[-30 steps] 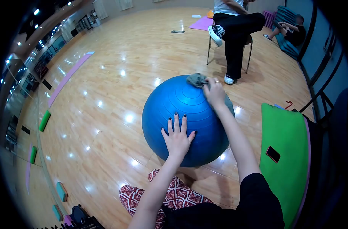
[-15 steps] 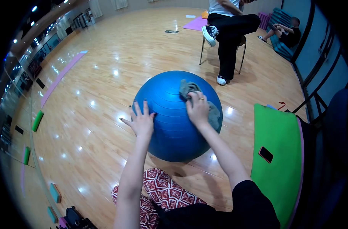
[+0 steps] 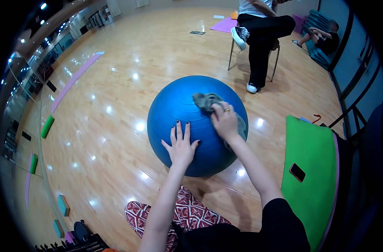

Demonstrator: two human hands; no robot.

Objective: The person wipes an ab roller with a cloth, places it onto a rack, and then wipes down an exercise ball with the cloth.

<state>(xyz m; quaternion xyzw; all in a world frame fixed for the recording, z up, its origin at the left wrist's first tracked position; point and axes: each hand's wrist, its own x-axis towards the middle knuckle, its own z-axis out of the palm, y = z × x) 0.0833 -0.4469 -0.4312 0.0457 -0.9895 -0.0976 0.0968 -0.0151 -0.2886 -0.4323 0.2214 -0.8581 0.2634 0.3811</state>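
A large blue exercise ball (image 3: 174,101) rests on the wooden floor in front of my knees. My left hand (image 3: 182,147) lies on its near left side with the fingers spread. On the upper right of the ball, my right hand (image 3: 225,120) grips a grey-green cloth (image 3: 207,101) and presses it against the surface. Part of the cloth sticks out past my fingertips, and another part hangs down the ball's right side, partly hidden behind my hand.
To the right is a green mat (image 3: 307,201) with a phone (image 3: 297,172) on it. A person (image 3: 260,38) sits on a chair ahead; another person (image 3: 325,40) sits by stacked mats. Along the left mirror lie a pink mat (image 3: 76,81), a green roller (image 3: 47,127) and a teal block (image 3: 63,205).
My left hand has shifted right, from the ball's left edge onto its front. My right hand and the cloth have moved slightly across the upper right. The whole view has turned a little left.
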